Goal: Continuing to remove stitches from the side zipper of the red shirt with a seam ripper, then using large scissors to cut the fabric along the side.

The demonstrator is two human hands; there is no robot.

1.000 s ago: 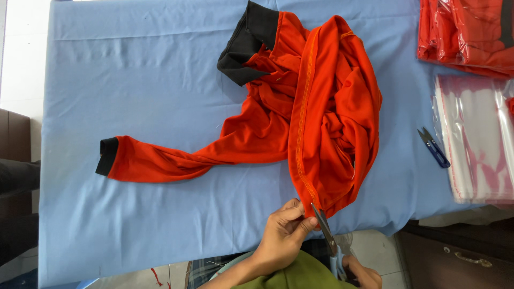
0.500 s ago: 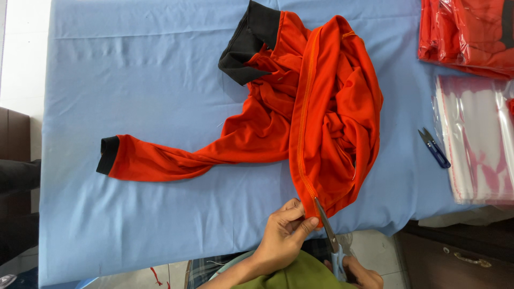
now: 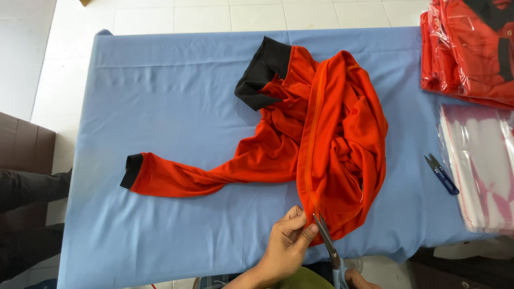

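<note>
An orange jacket with black collar and cuff lies crumpled on a blue-covered table. The left hand pinches its lower hem; the right hand, mostly out of view, grips scissors at the seam. Clear bags holding folded red garments sit stacked at the far right, near empty plastic bags and blue thread snips.

I'm seeing the orange garment lying crumpled, one black-cuffed sleeve stretching left, its near hem touching the grey scissors pointing up at it.
</note>
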